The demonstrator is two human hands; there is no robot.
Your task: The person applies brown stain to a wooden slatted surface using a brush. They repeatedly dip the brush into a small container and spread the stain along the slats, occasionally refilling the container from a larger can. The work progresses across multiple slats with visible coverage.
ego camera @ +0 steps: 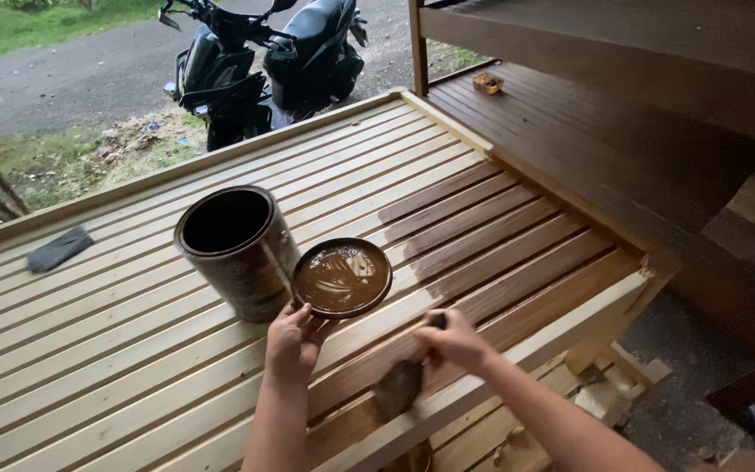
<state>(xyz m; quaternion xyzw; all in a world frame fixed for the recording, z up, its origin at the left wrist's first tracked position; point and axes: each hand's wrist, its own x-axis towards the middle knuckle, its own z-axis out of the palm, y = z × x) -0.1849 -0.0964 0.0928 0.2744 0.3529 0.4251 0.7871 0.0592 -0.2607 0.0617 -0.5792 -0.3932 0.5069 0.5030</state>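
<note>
— What was nearest, at the front edge?

— The right hand (454, 341), fingers pressed together around a brush (399, 387) that pointed down at the near rail of the slatted surface (89, 350). The brush was blurred, so I judged it mid-stroke. The step in hand looked like staining: the slats to the right had gone brown (482, 236), those to the left were pale.

— And the other hand?

— The left hand (293, 341) sat just left of it, fingertips touching the near rim of a round lid (342, 278) lying flat and smeared with brown stain (used as a dish, I'd say). Its grip was loose, resting rather than pinching.

— Beyond the lid?

— An open can (238, 249), upright, touching the lid on its left. Farther left lay a dark flat object (60, 249), well apart from everything.

— What did the next move call for?

— By my reckoning, loading the brush from the lid and carrying the colour leftward along the grain, keeping the wet edge even.

— Farthest off?

— A parked scooter (255, 61) on the road, and a small box (488, 83) on the dark decking to the right.
</note>
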